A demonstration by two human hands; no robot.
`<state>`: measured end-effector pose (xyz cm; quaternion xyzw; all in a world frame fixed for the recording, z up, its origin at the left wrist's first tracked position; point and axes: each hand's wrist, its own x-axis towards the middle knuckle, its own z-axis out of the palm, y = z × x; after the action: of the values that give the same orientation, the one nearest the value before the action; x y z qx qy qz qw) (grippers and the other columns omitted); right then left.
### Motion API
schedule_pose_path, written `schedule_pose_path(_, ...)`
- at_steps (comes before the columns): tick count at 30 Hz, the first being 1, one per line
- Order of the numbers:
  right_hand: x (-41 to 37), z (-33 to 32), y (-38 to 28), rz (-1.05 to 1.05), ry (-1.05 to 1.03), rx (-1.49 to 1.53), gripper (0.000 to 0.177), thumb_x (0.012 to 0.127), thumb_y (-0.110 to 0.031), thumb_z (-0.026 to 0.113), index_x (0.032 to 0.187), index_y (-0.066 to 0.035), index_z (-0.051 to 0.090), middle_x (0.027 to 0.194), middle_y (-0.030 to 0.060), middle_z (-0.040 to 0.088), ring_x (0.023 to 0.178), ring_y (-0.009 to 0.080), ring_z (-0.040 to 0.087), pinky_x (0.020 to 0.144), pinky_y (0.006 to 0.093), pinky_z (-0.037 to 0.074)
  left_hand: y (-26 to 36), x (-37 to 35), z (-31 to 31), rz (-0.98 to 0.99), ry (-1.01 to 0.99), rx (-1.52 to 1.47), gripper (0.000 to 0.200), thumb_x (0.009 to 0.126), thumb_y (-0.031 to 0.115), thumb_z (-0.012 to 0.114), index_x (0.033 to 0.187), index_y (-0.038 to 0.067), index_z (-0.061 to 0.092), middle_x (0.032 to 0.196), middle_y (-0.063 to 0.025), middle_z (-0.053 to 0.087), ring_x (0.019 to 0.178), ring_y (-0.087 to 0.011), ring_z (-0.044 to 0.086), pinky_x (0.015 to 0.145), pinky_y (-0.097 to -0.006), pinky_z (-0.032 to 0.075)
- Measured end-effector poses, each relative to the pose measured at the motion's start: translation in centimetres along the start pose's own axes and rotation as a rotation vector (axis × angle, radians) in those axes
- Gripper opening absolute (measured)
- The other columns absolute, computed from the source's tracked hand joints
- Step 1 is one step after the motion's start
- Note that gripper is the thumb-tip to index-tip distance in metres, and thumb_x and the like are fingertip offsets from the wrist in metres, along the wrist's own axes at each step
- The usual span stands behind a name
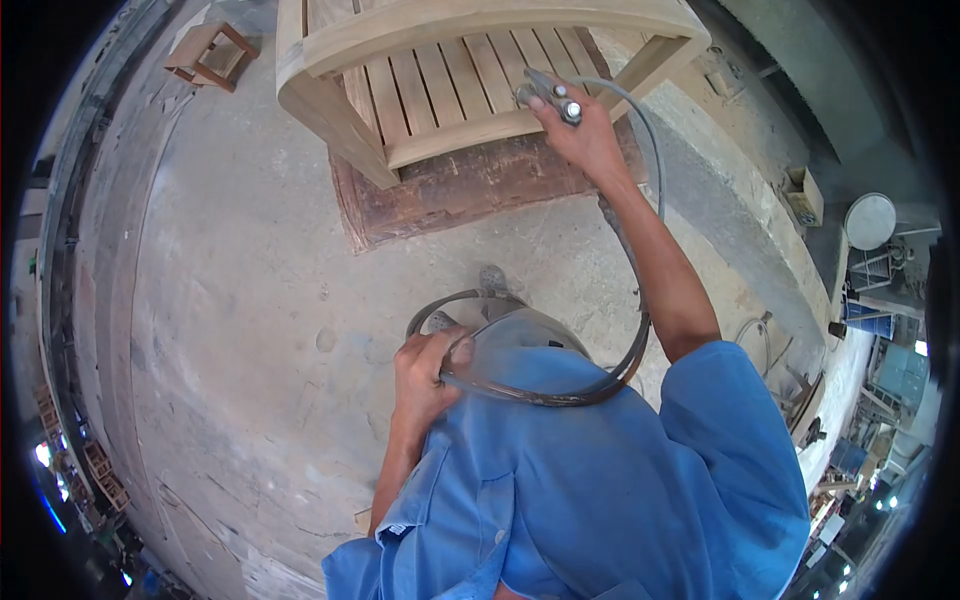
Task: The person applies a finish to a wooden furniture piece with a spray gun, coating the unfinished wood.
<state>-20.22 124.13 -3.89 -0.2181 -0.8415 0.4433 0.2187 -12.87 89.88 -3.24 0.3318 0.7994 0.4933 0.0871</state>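
Observation:
My right hand [585, 138] is wrapped round a metal spray gun [541, 86], held over the near right part of a pale wooden slatted piece of furniture [430, 92]. A dark hose [657, 160] runs from the gun, curves down past my right forearm and loops in front of my waist. My left hand [425, 368] is closed on this hose at the left side of the loop. The furniture has a curved top rail and rests on a worn brown board [460, 195]. Whatever leaves the nozzle cannot be made out.
A small brown wooden stool [211, 56] stands on the concrete floor [240, 250] at the upper left. A raised concrete ledge [730, 190] runs along the right. Beyond it are a box [803, 197], a round pale disc [870, 221] and workshop clutter.

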Motion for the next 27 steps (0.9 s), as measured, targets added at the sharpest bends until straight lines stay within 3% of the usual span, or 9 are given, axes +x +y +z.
schedule_pose_path(3, -4.0, -1.2, -1.3, 0.066, -0.032, 0.006, 0.045, 0.089, -0.033, 0.069, 0.129, -0.013, 0.063, 0.096, 0.0131, 0.073, 0.089, 0.0203, 0.070, 0.081, 0.0317, 0.052, -0.8, -0.8, -0.1, 0.060, -0.060, -0.044, 0.007, 0.086, 0.006, 0.066, 0.091, 0.003, 0.069, 0.066, -0.0120, 0.064, 0.056, -0.0268, 0.058, 0.058, -0.0371, 0.046)
schedule_pose_path(6, -6.5, -1.5, -0.8, -0.078, 0.007, 0.016, 0.045, 0.090, -0.032, 0.069, 0.129, -0.013, 0.063, 0.096, 0.0128, 0.073, 0.089, 0.0196, 0.070, 0.081, 0.0316, 0.052, -1.3, -1.4, -0.2, 0.098, -0.109, -0.037, 0.010, 0.081, 0.007, 0.070, 0.090, 0.003, 0.068, 0.074, -0.0140, 0.068, 0.065, -0.0300, 0.067, 0.063, -0.0384, 0.051)
schedule_pose_path(7, -6.6, -1.5, -0.7, -0.036, -0.010, 0.024, 0.045, 0.090, -0.032, 0.069, 0.129, -0.012, 0.063, 0.097, 0.0129, 0.073, 0.090, 0.0195, 0.070, 0.082, 0.0316, 0.052, -1.4, -1.5, -0.2, 0.096, -0.109, -0.044, 0.011, 0.081, 0.007, 0.070, 0.090, 0.003, 0.068, 0.074, -0.0140, 0.069, 0.065, -0.0300, 0.067, 0.063, -0.0384, 0.051)
schedule_pose_path(12, -4.8, -0.8, -0.7, 0.076, 0.000, 0.022, 0.045, 0.089, -0.035, 0.069, 0.128, -0.012, 0.064, 0.097, 0.0134, 0.073, 0.092, 0.0210, 0.070, 0.083, 0.0327, 0.052, -1.2, -2.0, -1.0, 0.074, -0.105, -0.030, 0.012, 0.080, 0.006, 0.071, 0.092, 0.003, 0.068, 0.075, -0.0141, 0.069, 0.067, -0.0299, 0.068, 0.065, -0.0378, 0.051)
schedule_pose_path(15, -1.4, 0.5, -0.3, 0.011, 0.040, -0.004, 0.045, 0.088, -0.036, 0.069, 0.126, -0.011, 0.064, 0.095, 0.0148, 0.073, 0.091, 0.0246, 0.070, 0.082, 0.0343, 0.052, -1.2, -2.2, -1.1, 0.036, -0.045, -0.027, 0.013, 0.080, 0.006, 0.070, 0.092, 0.003, 0.068, 0.075, -0.0144, 0.069, 0.067, -0.0302, 0.068, 0.066, -0.0378, 0.051)
schedule_pose_path(21, 5.5, 2.0, -2.1, 0.057, 0.091, -0.046, 0.042, 0.086, -0.039, 0.069, 0.110, -0.005, 0.070, 0.090, 0.0189, 0.072, 0.087, 0.0337, 0.069, 0.077, 0.0392, 0.052, -1.3, -2.2, -0.4, -0.044, 0.086, -0.017, 0.012, 0.084, 0.008, 0.069, 0.095, 0.004, 0.070, 0.058, -0.0096, 0.054, 0.053, -0.0238, 0.053, 0.054, -0.0360, 0.044)
schedule_pose_path(23, 8.2, 2.6, 0.0, -0.047, 0.130, -0.056, 0.042, 0.085, -0.042, 0.071, 0.099, -0.002, 0.070, 0.079, 0.0142, 0.068, 0.075, 0.0290, 0.067, 0.065, 0.0364, 0.050, -1.3, -2.0, -0.1, -0.060, 0.116, -0.009, 0.012, 0.085, 0.008, 0.068, 0.096, 0.004, 0.070, 0.058, -0.0097, 0.054, 0.053, -0.0236, 0.053, 0.054, -0.0359, 0.044)
schedule_pose_path(25, 9.0, 2.6, -0.4, -0.070, 0.106, -0.082, 0.043, 0.086, -0.041, 0.073, 0.094, 0.001, 0.067, 0.063, 0.0043, 0.062, 0.055, 0.0130, 0.065, 0.043, 0.0270, 0.047, -1.3, -1.9, 0.1, -0.074, 0.134, -0.010, 0.012, 0.085, 0.009, 0.068, 0.096, 0.003, 0.070, 0.057, -0.0094, 0.053, 0.053, -0.0234, 0.053, 0.053, -0.0358, 0.043)
schedule_pose_path(27, 8.8, 2.2, -1.4, 0.002, 0.063, -0.102, 0.045, 0.084, -0.043, 0.072, 0.098, -0.001, 0.069, 0.077, 0.0150, 0.068, 0.074, 0.0294, 0.067, 0.065, 0.0361, 0.050, -1.5, -1.6, 0.3, -0.085, 0.149, -0.021, 0.011, 0.086, 0.009, 0.068, 0.095, 0.003, 0.070, 0.056, -0.0087, 0.052, 0.053, -0.0232, 0.052, 0.053, -0.0359, 0.043)
